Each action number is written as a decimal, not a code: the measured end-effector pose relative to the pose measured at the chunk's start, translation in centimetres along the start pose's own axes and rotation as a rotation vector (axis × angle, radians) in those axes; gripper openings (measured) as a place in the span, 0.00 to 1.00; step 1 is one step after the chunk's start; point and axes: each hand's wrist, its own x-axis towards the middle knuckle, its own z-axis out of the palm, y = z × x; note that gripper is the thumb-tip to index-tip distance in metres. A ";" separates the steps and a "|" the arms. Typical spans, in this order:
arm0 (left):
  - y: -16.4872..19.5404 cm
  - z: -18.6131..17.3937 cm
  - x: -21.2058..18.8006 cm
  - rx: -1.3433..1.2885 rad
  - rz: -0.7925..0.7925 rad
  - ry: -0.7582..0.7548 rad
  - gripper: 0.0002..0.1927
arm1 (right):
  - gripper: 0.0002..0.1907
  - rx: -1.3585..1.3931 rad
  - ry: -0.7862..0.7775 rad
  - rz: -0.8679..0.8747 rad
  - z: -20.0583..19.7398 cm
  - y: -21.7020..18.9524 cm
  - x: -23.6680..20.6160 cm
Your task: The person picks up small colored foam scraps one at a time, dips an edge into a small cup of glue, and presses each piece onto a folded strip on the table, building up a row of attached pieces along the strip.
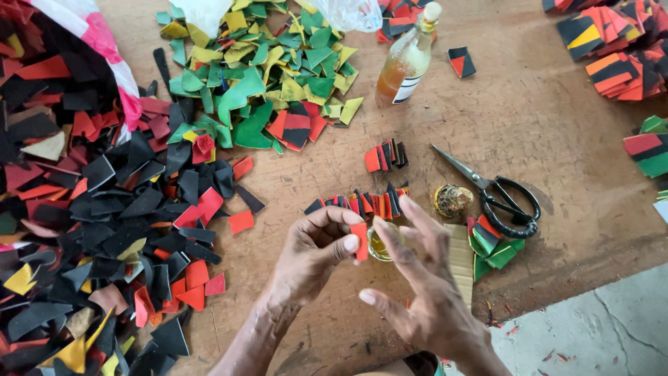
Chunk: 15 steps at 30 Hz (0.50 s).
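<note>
My left hand (pixel 316 247) pinches a small red foam piece (pixel 360 240) between thumb and fingers, near the bottom middle of the wooden board (pixel 543 125). My right hand (pixel 417 285) is beside it with fingers spread, its fingertips touching the same red piece. Under the fingers a small round cup of yellowish glue (pixel 377 245) is partly hidden. Just beyond the hands stands a row of glued red, black and orange pieces (pixel 362 202).
A big heap of black, red and yellow scraps (pixel 104 223) fills the left. Green and yellow scraps (pixel 264 69) lie at the top. A glass bottle (pixel 406 59), scissors (pixel 497 195), a round lid (pixel 454 200), stacked pieces (pixel 612 42) and a concrete floor (pixel 598 327) are also in view.
</note>
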 end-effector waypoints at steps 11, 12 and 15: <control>0.1 0.5 0.3 0.031 0.062 0.009 0.13 | 0.42 -0.108 -0.013 0.002 0.3 -1.0 -1.1; 0.0 0.7 0.3 0.048 0.042 -0.002 0.13 | 0.43 -0.099 -0.012 -0.001 0.4 -0.5 -0.6; -0.1 1.1 0.3 0.066 0.028 -0.016 0.14 | 0.45 -0.069 -0.001 -0.015 0.4 0.4 0.4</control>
